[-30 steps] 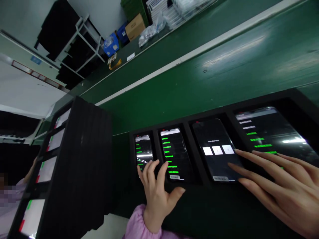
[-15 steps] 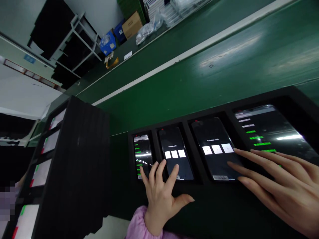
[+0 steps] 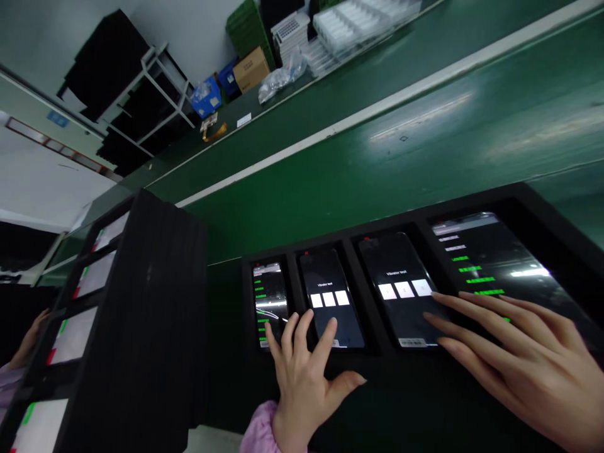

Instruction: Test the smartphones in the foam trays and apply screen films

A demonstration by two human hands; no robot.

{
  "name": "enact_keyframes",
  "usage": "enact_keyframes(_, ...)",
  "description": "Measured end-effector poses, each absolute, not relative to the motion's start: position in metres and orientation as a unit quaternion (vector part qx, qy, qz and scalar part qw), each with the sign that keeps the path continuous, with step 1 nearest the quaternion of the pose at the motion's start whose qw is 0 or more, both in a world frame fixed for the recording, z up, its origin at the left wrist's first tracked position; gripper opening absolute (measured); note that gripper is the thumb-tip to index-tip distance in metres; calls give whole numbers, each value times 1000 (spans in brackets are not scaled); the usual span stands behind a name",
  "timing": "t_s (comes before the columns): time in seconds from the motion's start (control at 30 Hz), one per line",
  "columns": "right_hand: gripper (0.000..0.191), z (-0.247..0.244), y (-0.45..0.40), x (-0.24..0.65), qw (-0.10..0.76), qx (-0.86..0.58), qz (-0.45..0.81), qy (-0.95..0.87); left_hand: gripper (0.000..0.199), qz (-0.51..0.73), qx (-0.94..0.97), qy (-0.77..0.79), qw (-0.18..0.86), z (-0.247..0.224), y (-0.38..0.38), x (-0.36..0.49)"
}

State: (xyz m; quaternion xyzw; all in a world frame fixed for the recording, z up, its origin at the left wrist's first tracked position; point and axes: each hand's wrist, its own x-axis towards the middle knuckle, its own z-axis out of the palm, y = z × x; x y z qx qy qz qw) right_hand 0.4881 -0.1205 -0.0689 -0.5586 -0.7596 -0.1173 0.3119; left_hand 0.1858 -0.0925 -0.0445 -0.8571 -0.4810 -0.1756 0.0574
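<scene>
Several phones lie face up in the slots of a black foam tray (image 3: 325, 244). My left hand (image 3: 304, 371) is open, fingers spread over the lower part of the second phone (image 3: 325, 270) and the edge of the leftmost phone (image 3: 270, 292). My right hand (image 3: 523, 352) is open too, its fingers stretched to the third phone (image 3: 394, 255), one tip at the box marked 3. That screen and the second one read "Vibrator test" above three white boxes. Green text lines show on the leftmost phone and on the rightmost phone (image 3: 491, 251), which my right hand partly covers.
A stack of black trays (image 3: 155, 327) stands at the left, its top one holding white-screened phones (image 3: 73, 336). Beyond it is another person's hand (image 3: 33, 336). Across the green bench (image 3: 302, 182) are a blue bin (image 3: 206, 100), a cardboard box (image 3: 251, 68) and plastic bags (image 3: 278, 82).
The camera view has shifted slightly. Both hands keep nearly the same pose over the phones. The other person's hand at the left has come further into view.
</scene>
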Motion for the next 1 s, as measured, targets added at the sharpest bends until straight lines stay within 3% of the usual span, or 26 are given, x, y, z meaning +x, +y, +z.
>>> enact_keyframes(0.33,34,-41,-107,477,260,-602,-113,-746,58,-142,-888,-426,97,-55,-91,175)
enact_keyframes(0.43,24,-35,-118,493,311,-601,-116,-727,57,-141,-891,-418,103,-59,-91,172)
enact_keyframes(0.53,25,-31,-136,520,356,-626,-120,-683,54,-155,-885,-429,94,-62,-93,172)
enact_keyframes(1.0,32,-59,-166,553,313,-654,-49,-687,57,-198,-869,-453,27,-63,-92,173)
